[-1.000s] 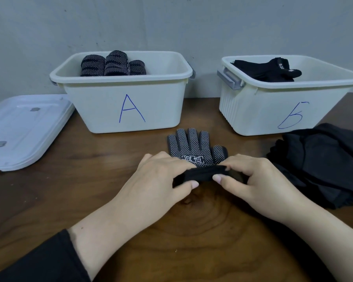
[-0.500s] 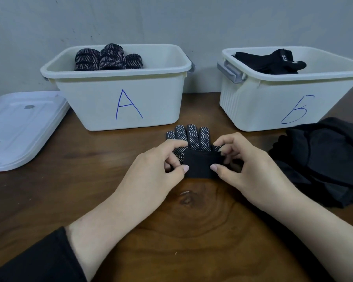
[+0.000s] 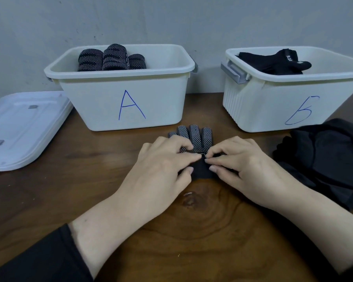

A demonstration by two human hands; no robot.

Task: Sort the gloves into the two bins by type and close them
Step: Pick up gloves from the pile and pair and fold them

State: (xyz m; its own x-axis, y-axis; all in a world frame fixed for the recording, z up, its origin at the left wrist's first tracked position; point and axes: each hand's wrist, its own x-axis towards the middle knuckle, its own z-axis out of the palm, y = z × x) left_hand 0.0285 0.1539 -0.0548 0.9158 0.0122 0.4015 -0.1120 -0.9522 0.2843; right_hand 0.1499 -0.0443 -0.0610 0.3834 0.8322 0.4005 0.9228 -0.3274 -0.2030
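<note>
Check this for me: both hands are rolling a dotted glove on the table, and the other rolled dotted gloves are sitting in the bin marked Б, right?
Not quite. The head view shows the rolled dotted gloves in bin A, not Б. Bin Б holds plain black gloves. The rest is right: left hand and right hand are rolling a dotted glove on the table.

Glove (image 3: 195, 139) lies on table (image 3: 69, 190) btwn my left hand (image 3: 163, 161) & right hand (image 3: 245, 161), fingers pointing away from me. Bin A (image 3: 120, 86) sits beyond my left hand w/ rolled gloves (image 3: 110, 58) in it; bin Б (image 3: 289, 88) beyond my right. Lid (image 3: 22, 127) far left of left hand. Glove pile (image 3: 326, 155) just right of right hand.
</note>
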